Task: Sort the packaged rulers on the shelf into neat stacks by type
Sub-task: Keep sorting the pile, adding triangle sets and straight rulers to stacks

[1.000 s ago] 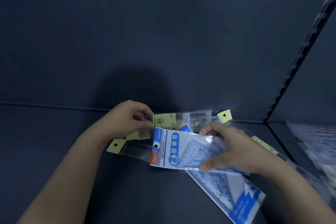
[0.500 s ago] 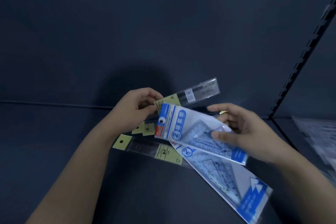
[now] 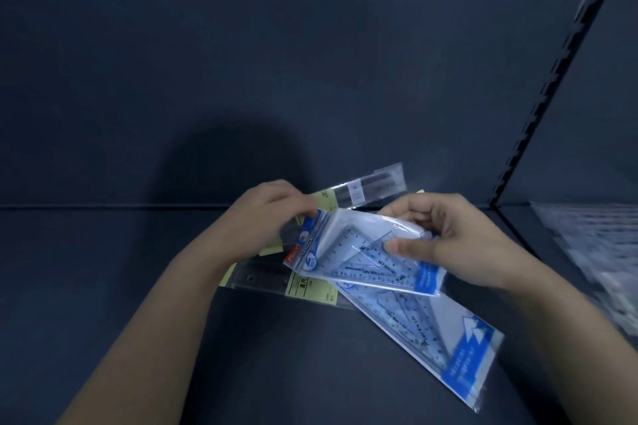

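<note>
Small blue set-square pack (image 3: 366, 252) pinched at 3 o'clock by right hand (image 3: 445, 238), at 9 by left hand (image 3: 266, 217), lifted clear for sorting.

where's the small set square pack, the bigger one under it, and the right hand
small set square pack (image 3: 348, 252), head view, clear front.
bigger pack (image 3: 445, 338), head view, clear middle.
right hand (image 3: 459, 245), head view, back of hand.
</note>
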{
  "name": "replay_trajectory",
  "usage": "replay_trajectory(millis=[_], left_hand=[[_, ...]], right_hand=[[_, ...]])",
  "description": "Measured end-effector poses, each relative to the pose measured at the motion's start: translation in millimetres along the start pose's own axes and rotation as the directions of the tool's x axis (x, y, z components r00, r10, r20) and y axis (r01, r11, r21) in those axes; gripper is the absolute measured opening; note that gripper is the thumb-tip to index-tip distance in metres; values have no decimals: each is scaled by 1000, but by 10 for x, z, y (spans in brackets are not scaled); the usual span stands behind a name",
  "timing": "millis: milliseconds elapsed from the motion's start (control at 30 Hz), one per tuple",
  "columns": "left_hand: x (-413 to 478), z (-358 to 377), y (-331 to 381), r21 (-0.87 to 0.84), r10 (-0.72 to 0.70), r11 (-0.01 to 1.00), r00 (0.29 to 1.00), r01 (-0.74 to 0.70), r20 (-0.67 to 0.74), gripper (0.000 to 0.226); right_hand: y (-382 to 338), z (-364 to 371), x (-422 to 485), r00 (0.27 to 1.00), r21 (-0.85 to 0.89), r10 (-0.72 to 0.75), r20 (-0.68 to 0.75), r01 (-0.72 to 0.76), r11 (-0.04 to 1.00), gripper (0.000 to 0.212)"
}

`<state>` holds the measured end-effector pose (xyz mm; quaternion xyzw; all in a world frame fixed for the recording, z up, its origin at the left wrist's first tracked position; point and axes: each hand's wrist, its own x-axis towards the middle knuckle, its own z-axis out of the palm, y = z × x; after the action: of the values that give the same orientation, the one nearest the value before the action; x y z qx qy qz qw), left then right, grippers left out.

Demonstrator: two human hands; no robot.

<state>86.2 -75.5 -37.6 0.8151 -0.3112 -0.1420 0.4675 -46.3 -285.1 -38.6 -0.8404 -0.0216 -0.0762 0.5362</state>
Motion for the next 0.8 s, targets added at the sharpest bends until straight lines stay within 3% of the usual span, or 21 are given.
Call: replay_trajectory(millis=[167,367,500,700,800], left_hand=[[19,75,31,236,106,966,994,-108,21,46],[13,126,87,226,212,946,971,-232,107,75],[10,139,79,300,260,912,960,-280,105,56],[90,22,-46,343,173,919,980,-196,96,50],[124,-34,-69,360,150,919,987,-161,58,31]], right_hand=[[-1,69,5,997,-35,-82,-8,81,996,16],[-46,156,21,986,-161,-160,-44,151,975,17],[-74,212,58,992,-111,-93,-90,83,990,10],[-107,57,1,990,-196,65,-124,-89,977,14],[-170,10,-67,988,-243,99,-121,-126,962,17]])
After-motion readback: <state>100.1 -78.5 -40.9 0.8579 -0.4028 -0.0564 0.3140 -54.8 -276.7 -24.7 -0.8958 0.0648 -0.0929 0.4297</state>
